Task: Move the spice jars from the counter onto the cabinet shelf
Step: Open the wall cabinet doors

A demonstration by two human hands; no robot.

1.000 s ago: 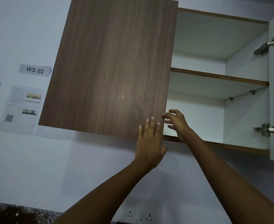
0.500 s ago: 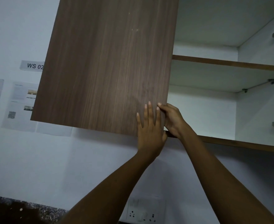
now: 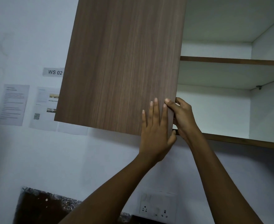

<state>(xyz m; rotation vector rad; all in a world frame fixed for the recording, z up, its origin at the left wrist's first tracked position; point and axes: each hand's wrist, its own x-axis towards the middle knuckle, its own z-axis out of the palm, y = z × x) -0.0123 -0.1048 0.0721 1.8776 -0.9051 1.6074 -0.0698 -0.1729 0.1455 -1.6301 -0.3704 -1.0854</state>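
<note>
No spice jars are in view. The wall cabinet's brown wooden left door [image 3: 120, 70] stands partly swung out in front of me. My left hand [image 3: 155, 131] lies flat against the door's front near its lower right corner, fingers straight, thumb at the bottom edge. My right hand [image 3: 183, 117] pinches the door's right edge, thumb on the front and fingers behind. To the right the cabinet is uncovered, showing a white interior, a bare lower shelf [image 3: 239, 140] and a middle shelf [image 3: 230, 61].
A dark speckled counter [image 3: 44, 206] shows at the bottom left. A white wall socket [image 3: 157, 206] sits below my arms. Printed sheets [image 3: 13, 104] and a "WS 02" label [image 3: 54, 72] hang on the white wall at left.
My right hand came from the cabinet opening onto the door's right edge and closed on it. My left hand slid higher up the door front. The view has moved closer.
</note>
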